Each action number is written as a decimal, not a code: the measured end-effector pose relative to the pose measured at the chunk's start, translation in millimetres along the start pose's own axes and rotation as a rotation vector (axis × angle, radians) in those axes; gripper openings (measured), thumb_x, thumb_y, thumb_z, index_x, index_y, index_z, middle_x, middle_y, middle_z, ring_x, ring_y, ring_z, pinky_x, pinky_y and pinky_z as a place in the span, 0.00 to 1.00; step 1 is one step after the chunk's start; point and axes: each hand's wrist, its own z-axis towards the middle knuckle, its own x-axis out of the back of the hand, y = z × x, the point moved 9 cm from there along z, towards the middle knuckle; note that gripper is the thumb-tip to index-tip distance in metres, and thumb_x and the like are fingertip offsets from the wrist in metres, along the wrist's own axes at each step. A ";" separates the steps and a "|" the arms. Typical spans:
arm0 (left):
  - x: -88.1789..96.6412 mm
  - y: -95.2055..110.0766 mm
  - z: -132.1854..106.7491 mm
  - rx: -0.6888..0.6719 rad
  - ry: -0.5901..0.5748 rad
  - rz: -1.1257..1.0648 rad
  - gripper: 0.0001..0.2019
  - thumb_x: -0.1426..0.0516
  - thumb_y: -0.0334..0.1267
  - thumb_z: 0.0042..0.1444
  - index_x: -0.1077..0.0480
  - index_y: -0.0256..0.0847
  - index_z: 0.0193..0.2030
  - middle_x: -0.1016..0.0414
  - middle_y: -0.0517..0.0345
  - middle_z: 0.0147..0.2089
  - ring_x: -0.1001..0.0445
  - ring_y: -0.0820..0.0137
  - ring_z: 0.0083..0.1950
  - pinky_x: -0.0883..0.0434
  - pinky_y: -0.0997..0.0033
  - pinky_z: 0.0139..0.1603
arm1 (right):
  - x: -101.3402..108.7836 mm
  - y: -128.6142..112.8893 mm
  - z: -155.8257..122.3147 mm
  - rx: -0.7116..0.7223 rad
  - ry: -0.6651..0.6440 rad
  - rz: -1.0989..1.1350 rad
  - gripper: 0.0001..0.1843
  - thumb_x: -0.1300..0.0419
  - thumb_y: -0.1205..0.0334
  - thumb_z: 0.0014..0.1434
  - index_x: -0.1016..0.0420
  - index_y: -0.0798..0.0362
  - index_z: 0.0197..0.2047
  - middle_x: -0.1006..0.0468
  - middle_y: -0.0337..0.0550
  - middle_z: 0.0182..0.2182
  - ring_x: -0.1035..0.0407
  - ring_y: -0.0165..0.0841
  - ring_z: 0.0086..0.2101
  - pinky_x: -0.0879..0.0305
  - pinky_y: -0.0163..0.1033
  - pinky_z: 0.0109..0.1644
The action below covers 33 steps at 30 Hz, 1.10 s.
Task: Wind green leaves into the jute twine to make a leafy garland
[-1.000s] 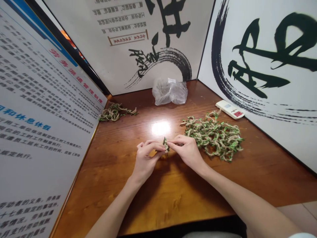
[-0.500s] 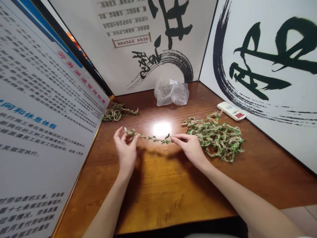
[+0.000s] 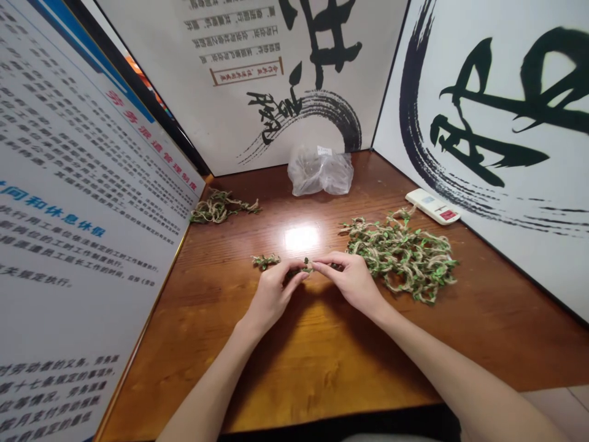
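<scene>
A short length of leafy twine (image 3: 265,262) runs between my hands, its left part sticking out past my left hand over the table. My left hand (image 3: 276,288) pinches it with thumb and forefinger near the middle of the view. Close beside, fingertips almost meeting the left ones, my right hand (image 3: 353,279) pinches the same strand. Part of the strand is hidden behind the fingers. Just right of my right hand lies a big tangled heap of leafy twine (image 3: 405,258), brown cord with small green leaves.
A smaller pile of leafy twine (image 3: 221,207) lies at the table's back left. A crumpled clear plastic bag (image 3: 319,172) sits at the back, and a white remote control (image 3: 432,206) rests at the right panel. Printed panels (image 3: 151,245) enclose the wooden table (image 3: 294,368) on three sides.
My left hand has moved right along the strand to close beside my right hand. The strand, stretched between the hands before, now has its left end free.
</scene>
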 end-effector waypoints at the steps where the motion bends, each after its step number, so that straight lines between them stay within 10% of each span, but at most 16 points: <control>1: 1.3 0.2 0.5 -0.005 0.003 -0.002 0.06 0.45 0.37 0.62 0.29 0.39 0.41 0.22 0.55 0.39 0.24 0.71 0.38 0.30 0.74 0.40 | -0.8 1.2 0.8 -0.008 -0.021 0.008 0.06 0.37 0.61 0.55 0.18 0.52 0.34 0.18 0.42 0.33 0.25 0.34 0.34 0.33 0.37 0.40; 24: 16.6 -11.0 5.2 0.027 -0.037 0.125 0.09 0.48 0.38 0.64 0.28 0.40 0.38 0.24 0.56 0.35 0.29 0.70 0.35 0.36 0.70 0.40 | 19.3 -2.5 12.6 0.197 -0.065 -0.481 0.07 0.38 0.70 0.58 0.19 0.51 0.35 0.20 0.40 0.33 0.27 0.32 0.35 0.37 0.36 0.40; 33: -2.1 -12.4 -3.1 0.118 -0.175 0.103 0.18 0.43 0.46 0.60 0.33 0.47 0.56 0.28 0.54 0.56 0.33 0.61 0.58 0.51 0.57 0.60 | 0.1 -23.0 1.1 0.358 -0.130 -0.357 0.06 0.41 0.68 0.62 0.22 0.54 0.37 0.20 0.42 0.34 0.28 0.30 0.35 0.36 0.35 0.42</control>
